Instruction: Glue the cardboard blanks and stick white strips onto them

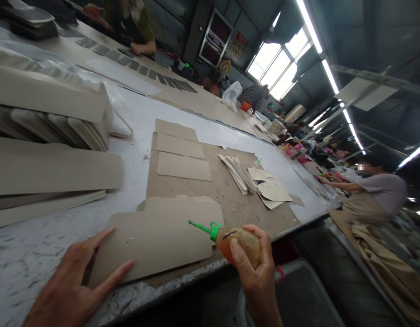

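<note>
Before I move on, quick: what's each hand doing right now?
Left hand: open, fingers spread at the left end of the beige sheet.
Right hand: closed around the green-nozzled bottle.

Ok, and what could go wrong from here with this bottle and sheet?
The right hand grips the bottle with its green nozzle over the near sheet, so a squeeze might drip and mark it. The left hand touches only one end, so the sheet could shift. It also lies near the table edge and might slip off.
</note>
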Available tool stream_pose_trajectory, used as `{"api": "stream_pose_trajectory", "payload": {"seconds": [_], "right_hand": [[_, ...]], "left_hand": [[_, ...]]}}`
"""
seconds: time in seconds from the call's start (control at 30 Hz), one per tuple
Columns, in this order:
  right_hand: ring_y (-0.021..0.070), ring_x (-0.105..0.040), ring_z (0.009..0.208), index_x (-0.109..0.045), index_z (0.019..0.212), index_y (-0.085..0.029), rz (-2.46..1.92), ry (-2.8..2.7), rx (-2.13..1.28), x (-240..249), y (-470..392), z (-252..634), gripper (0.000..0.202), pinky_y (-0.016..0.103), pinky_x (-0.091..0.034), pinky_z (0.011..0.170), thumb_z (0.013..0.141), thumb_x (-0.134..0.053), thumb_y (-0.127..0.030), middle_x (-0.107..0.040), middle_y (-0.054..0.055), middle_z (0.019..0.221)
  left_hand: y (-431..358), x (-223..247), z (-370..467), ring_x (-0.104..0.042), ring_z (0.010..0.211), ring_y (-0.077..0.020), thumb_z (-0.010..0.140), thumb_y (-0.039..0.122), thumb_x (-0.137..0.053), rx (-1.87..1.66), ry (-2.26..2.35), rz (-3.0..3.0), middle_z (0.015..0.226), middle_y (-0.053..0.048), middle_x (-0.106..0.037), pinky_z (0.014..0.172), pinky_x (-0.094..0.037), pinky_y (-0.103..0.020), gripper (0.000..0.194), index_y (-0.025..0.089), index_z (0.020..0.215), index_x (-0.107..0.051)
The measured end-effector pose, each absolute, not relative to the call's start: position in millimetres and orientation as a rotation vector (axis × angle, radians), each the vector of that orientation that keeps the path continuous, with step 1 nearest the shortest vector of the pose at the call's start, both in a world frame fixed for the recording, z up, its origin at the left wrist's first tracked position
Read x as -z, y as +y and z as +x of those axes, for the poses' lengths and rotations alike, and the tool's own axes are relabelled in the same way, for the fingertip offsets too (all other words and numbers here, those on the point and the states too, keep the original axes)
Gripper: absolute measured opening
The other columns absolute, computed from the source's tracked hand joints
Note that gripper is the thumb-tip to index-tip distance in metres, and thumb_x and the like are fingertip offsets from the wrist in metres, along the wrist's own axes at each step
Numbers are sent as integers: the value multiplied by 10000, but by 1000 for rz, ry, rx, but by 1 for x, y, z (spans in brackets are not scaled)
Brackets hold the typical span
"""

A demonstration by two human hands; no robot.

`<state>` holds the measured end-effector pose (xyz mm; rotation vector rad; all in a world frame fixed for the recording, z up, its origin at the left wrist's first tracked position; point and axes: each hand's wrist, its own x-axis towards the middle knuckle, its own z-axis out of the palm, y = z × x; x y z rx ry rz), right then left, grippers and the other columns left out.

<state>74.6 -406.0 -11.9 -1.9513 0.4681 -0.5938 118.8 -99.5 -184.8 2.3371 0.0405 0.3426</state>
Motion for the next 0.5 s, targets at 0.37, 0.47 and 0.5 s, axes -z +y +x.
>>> {"api": "stream_pose_trajectory", "payload": {"seconds": [0.37,0.47,0.5], "right_hand": [[232,-666,886,-570,1197,-247,-1980,260,411,38,-348,103,423,375,-554,823,903,-700,-522,-659,45,1044],[246,-669,930,-572,1197,-245,-1982,235,409,39,-338,106,402,398,-550,857,914,-688,-506,-665,55,1051],[250,-669,943,-578,1191,-244,-1990,219,423,38,-335,107,391,400,-549,863,915,-688,-498,-668,57,1049]], "left_hand": [[-126,111,144,-719,746,-253,645,821,-728,136,461,1561,831,-59,-756,603,-572,-305,778,206,1122,-693],[-132,103,148,-687,647,-227,649,793,-741,152,416,1518,754,-48,-746,554,-552,-297,665,202,956,-719],[-134,101,147,-687,638,-226,656,801,-729,149,406,1505,754,-50,-749,552,-554,-301,662,203,939,-718]]}}
